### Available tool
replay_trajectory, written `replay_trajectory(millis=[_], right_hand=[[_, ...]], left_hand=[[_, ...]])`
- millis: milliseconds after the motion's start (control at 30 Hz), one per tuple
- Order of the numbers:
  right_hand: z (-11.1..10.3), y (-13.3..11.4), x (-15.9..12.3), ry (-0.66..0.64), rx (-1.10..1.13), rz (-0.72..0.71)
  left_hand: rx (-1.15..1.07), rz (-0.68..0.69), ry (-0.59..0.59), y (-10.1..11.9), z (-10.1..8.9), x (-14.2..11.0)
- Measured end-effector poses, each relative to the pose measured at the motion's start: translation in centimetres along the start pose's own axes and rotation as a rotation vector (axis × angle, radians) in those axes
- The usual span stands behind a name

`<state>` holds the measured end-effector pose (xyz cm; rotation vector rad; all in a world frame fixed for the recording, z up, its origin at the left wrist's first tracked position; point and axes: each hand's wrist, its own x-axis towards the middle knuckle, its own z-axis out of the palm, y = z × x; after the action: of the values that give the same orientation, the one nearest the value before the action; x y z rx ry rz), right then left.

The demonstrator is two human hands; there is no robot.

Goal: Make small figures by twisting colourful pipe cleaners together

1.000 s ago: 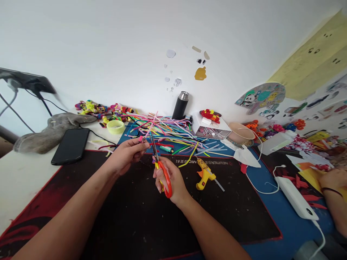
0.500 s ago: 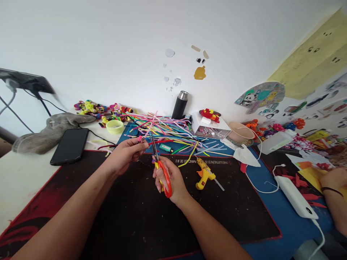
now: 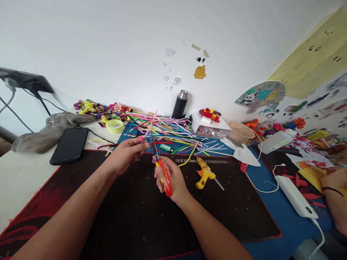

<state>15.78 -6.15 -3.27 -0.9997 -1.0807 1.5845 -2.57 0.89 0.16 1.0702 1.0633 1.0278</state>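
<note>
Scissors point(image 3: 167, 182) with orange-red and yellow handles are in the right hand point(image 3: 173, 180), above a dark desk mat point(image 3: 141, 224); its fingers are curled closed around the handles and the blades point away from the person. Slightly farther out, the left hand point(image 3: 131, 153) has its thumb and fingers pinched together on a small pink fuzzy piece point(image 3: 141, 138), mostly hidden by the fingers. The blade tips are just beside those fingertips; whether the blades touch anything, I cannot tell. Right of the scissors, a yellow hot glue gun point(image 3: 204, 178) lies on the mat. Beyond the hands, multicoloured pipe cleaners point(image 3: 169, 127) lie in a loose pile, with a black thermos point(image 3: 180, 107) standing behind them near the white wall point(image 3: 114, 54).
</note>
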Motion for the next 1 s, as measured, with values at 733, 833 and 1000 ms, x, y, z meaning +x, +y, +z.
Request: replay_trajectory(millis=[733,833,1000], right_hand=[[-0.23,0.21,0.19,0.004,0.015,-0.029],[-0.27,0.31,0.26,0.001,0.012,-0.029],[-0.25,0.45,0.33,0.003,0.019,-0.017]], left_hand=[[-0.072,-0.081,-0.037,-0.54,-0.4,0.23],[-0.076,-0.095,-0.039,-0.53,-0.31,0.23],[-0.07,-0.116,-0.047,-0.24,-0.08,0.16]])
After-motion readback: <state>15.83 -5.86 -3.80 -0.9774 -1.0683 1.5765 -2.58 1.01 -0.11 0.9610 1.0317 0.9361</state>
